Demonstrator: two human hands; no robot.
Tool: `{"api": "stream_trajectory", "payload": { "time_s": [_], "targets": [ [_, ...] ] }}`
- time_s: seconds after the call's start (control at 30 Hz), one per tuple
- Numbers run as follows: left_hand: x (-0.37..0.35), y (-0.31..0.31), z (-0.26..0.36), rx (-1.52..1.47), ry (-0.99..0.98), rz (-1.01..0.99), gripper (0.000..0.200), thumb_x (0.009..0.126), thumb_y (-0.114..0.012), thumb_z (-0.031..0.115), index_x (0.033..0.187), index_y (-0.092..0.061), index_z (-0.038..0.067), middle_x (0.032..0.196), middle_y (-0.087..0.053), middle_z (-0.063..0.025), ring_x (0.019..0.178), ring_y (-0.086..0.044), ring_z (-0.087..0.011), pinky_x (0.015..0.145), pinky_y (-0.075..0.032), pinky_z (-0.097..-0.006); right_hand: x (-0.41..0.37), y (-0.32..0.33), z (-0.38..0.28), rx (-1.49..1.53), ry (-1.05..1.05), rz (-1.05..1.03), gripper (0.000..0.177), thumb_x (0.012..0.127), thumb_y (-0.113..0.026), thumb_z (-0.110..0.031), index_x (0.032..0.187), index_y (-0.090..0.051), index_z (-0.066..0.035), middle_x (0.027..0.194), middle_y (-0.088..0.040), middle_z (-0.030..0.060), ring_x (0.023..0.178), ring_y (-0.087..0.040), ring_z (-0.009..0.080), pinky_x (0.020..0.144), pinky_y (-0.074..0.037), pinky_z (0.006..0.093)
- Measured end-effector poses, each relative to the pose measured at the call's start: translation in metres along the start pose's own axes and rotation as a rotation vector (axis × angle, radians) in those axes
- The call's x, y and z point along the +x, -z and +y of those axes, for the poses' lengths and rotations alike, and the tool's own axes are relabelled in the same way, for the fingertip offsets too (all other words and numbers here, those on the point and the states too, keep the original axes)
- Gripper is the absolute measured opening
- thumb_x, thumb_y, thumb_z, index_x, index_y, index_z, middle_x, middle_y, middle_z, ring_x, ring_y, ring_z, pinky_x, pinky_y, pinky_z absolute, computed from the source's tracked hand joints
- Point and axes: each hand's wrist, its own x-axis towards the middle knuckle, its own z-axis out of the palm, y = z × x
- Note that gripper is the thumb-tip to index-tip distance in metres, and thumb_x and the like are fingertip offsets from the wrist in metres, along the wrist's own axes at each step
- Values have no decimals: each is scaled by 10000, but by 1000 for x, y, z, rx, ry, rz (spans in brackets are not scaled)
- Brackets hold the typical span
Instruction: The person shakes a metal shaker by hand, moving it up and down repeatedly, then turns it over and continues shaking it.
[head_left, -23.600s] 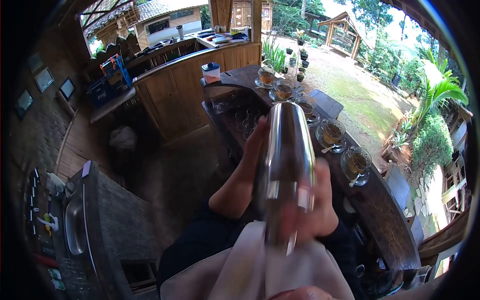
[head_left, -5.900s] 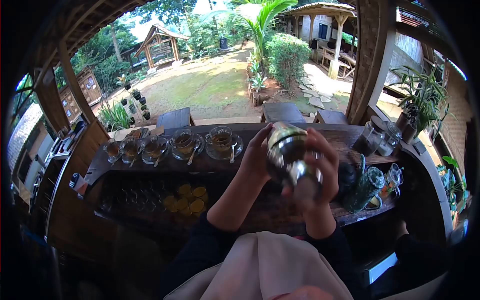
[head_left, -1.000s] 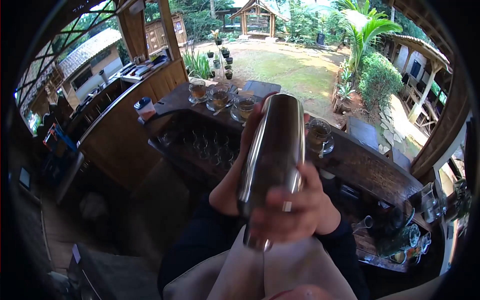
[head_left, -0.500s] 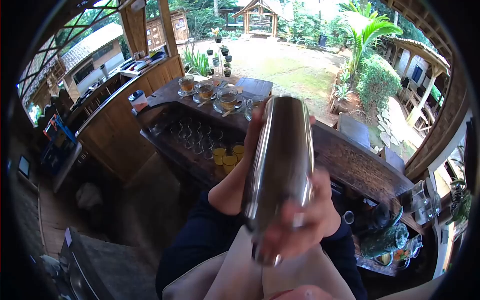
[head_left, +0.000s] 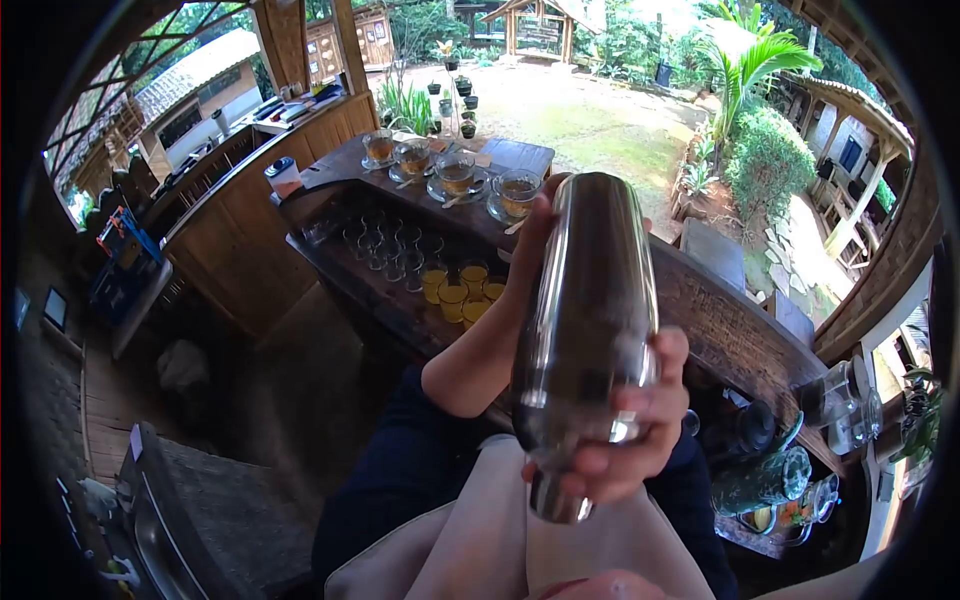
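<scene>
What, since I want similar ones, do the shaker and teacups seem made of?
The shaker looks like polished metal, probably stainless steel, given its mirror-like streaks. The teacups look like smooth, clear glass: the amber drink shows through, though clear plastic is possible.

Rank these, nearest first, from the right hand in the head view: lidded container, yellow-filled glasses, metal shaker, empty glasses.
From the right hand:
1. Metal shaker, in its grip.
2. Yellow-filled glasses, left, inside the counter.
3. Empty glasses, just beyond them, farther left.
4. Lidded container, far left end.
</scene>
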Motion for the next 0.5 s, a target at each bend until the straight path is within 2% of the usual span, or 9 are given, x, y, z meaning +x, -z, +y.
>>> {"api": "stream_trajectory", "payload": {
  "time_s": [0.07, 0.13, 0.2, 0.27, 0.3, 0.33, 0.37, 0.4, 0.5],
  "targets": [
    [16, 35, 7, 49, -37, -87, 391, 902, -450, 387, 1073, -538, 46, 995, -619, -159, 872, -632, -237, 727, -550, -362, -1, 0, -3, -77, 62, -52, 486, 723, -702, -285, 1116, -543, -46, 1220, -508, 176, 1121, -496, 393, 953, -375, 512],
    [38, 70, 20, -354, 433, -324, 449, 905, -410, 426, 1136, -494, 50, 1088, -584, -176, 932, -620, -264, 764, -544, -371, -1, -14, 15, -35, 7, -38, 421, 695, -707, -215, 1064, -570, -65, 1215, -517, 158, 1075, -530, 351, 915, -407, 482],
    [46, 70, 9, -29, -18, 430, 435, 899, -378, 375, 1158, -480, 41, 1130, -575, -156, 1027, -574, -287, 893, -480, -428, -8, -44, 40, 168, -507, 140, 445, 659, -729, -108, 1067, -572, -27, 1162, -557, 154, 1055, -550, 299, 900, -425, 384],
    [51, 65, 19, -113, 93, 520, 440, 898, -364, 353, 1168, -478, 24, 1123, -583, -155, 1049, -563, -295, 929, -451, -445, 6, -49, 35, 226, -772, 358, 468, 654, -726, -104, 1070, -555, 24, 1125, -573, 174, 1058, -548, 319, 905, -422, 368],
    [50, 66, 23, -145, 119, 385, 447, 892, -382, 354, 1172, -473, 18, 1122, -579, -165, 1059, -562, -295, 922, -454, -449, 15, -43, 21, 198, -694, 340, 449, 654, -722, -127, 1039, -566, 42, 1127, -568, 192, 1067, -542, 347, 913, -422, 394],
    [40, 66, 35, -380, 306, -122, 476, 930, -332, 377, 1175, -502, 6, 1097, -592, -183, 1021, -582, -280, 918, -456, -448, 17, -35, 12, 5, -399, 210, 446, 683, -713, -158, 1070, -573, 12, 1150, -558, 174, 1085, -521, 385, 941, -405, 421],
    [37, 51, 44, -83, 291, -42, 517, 913, -368, 416, 1203, -481, 3, 1133, -569, -200, 1029, -578, -296, 917, -456, -458, 21, -19, 2, -140, -92, -18, 506, 689, -707, -227, 1131, -559, -31, 1222, -504, 175, 1138, -470, 414, 961, -387, 456],
    [36, 38, 51, 212, 269, 39, 567, 896, -404, 454, 1232, -460, 0, 1169, -545, -217, 1038, -573, -312, 916, -456, -467, 14, -11, -27, 3, -456, -60, 613, 719, -665, -349, 1234, -491, -65, 1298, -437, 168, 1194, -415, 412, 988, -352, 483],
    [26, 30, 54, 131, 95, -436, 495, 877, -492, 388, 1171, -504, -10, 1039, -614, -168, 970, -609, -273, 844, -496, -416, 21, -27, -10, -30, -255, -97, 556, 739, -647, -363, 1192, -521, -67, 1270, -463, 143, 1165, -447, 348, 983, -348, 458]
  ]
}}
